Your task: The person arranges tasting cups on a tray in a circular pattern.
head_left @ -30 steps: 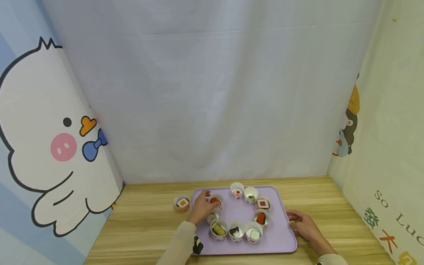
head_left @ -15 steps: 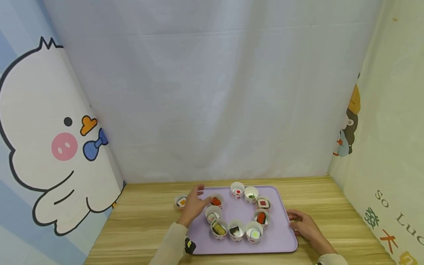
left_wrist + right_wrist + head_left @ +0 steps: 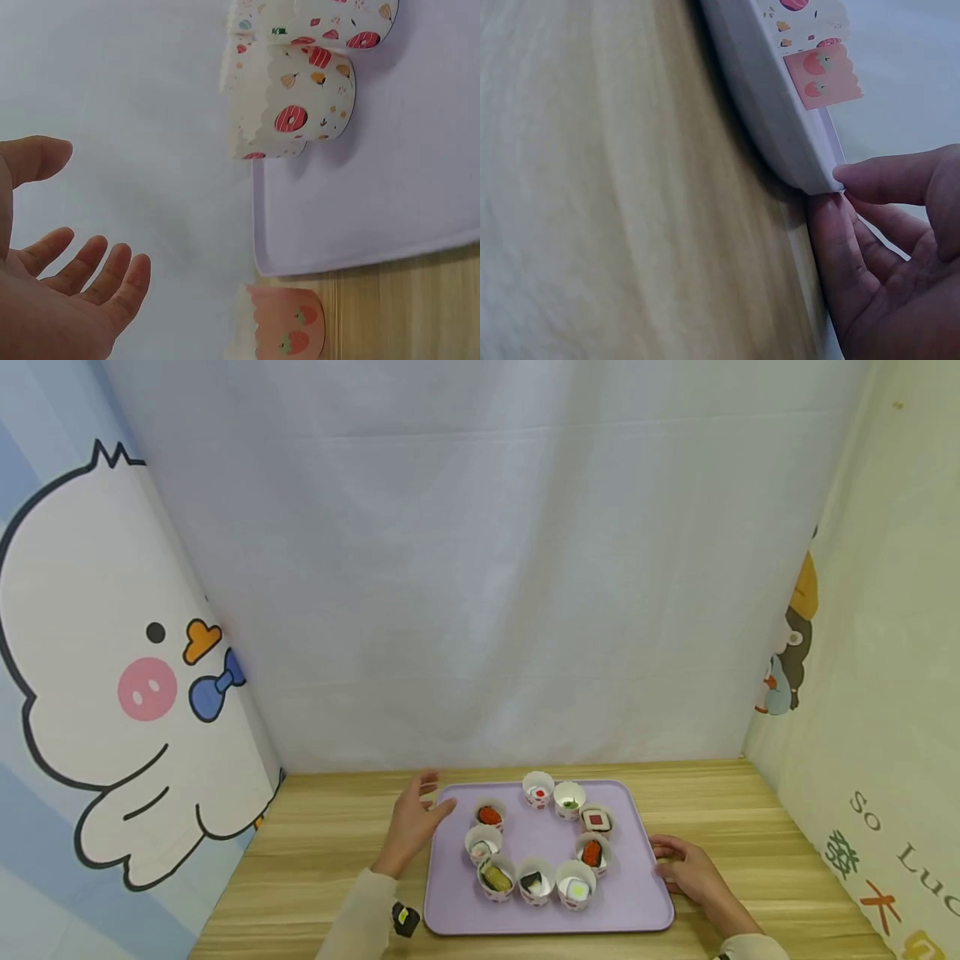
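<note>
A lilac tray [image 3: 626, 897] holds a ring of paper cups, each with a small sushi-like piece inside. My right hand [image 3: 688, 870] pinches the tray's right edge; in the right wrist view the thumb [image 3: 862, 176] is on the rim and a finger lies beneath it. Just off the tray's left side, my left hand [image 3: 411, 825] is held with fingers relaxed and nothing in it. The nearest cup on the tray has an orange-red topping [image 3: 490, 816]. A pink strawberry-print cup [image 3: 292, 322] stands on the table outside the tray; the left hand hides it in the head view.
The wooden table [image 3: 315, 860] extends on both sides of the tray. A pale cloth [image 3: 450, 610] hangs behind it, with printed side cloths at left and right. More cups stand along the tray's near side, including one with a yellow-green piece [image 3: 496, 878].
My left hand has let go of the cup with the orange-red topping and moved left, off the tray. The right hand stays at the tray edge.
</note>
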A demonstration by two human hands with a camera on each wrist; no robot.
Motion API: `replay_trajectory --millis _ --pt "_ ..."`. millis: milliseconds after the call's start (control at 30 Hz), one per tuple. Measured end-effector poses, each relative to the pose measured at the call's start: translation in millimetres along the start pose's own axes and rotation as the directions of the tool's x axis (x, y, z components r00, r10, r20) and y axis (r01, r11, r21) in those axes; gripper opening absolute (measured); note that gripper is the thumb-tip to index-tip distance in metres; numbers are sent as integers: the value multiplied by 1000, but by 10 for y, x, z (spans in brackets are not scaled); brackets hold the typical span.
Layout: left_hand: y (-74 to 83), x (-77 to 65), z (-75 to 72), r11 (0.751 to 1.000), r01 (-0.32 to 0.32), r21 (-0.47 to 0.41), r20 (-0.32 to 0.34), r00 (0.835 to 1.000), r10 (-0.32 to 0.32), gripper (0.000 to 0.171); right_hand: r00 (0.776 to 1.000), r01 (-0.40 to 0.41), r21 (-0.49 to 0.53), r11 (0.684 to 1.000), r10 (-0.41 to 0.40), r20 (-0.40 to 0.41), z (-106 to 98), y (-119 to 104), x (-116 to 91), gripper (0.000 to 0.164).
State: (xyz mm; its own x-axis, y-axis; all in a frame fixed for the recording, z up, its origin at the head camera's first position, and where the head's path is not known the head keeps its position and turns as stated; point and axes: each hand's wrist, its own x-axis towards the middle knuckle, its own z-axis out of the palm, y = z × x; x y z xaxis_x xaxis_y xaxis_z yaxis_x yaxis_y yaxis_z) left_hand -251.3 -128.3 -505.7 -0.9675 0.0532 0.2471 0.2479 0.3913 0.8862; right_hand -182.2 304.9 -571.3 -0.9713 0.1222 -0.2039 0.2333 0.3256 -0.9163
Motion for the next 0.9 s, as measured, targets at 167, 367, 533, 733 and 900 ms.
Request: replay_trajectory --millis 167,367,533,733,900 --pt "-9 -13 -112 1000 -2 5 -24 1000 2 54 1000 -12 0 1000 12 -8 0 9 11 56" --pt "-75 -9 -223 1000 -14 0 -61 998 14 54 1000 -16 -11 1000 16 -6 -3 19 19 57" --pt "-164 -15 -294 1000 8 -7 -71 997 -9 58 1000 -20 -12 1000 20 -5 -4 16 18 57" --pt "-231 -37 -358 998 55 -10 -80 995 -56 61 1000 -18 -24 1000 18 -11 1 17 16 57" --pt "-327 -33 -385 995 99 -6 -72 992 -100 65 1000 -20 -22 1000 20 -13 4 18 19 57"
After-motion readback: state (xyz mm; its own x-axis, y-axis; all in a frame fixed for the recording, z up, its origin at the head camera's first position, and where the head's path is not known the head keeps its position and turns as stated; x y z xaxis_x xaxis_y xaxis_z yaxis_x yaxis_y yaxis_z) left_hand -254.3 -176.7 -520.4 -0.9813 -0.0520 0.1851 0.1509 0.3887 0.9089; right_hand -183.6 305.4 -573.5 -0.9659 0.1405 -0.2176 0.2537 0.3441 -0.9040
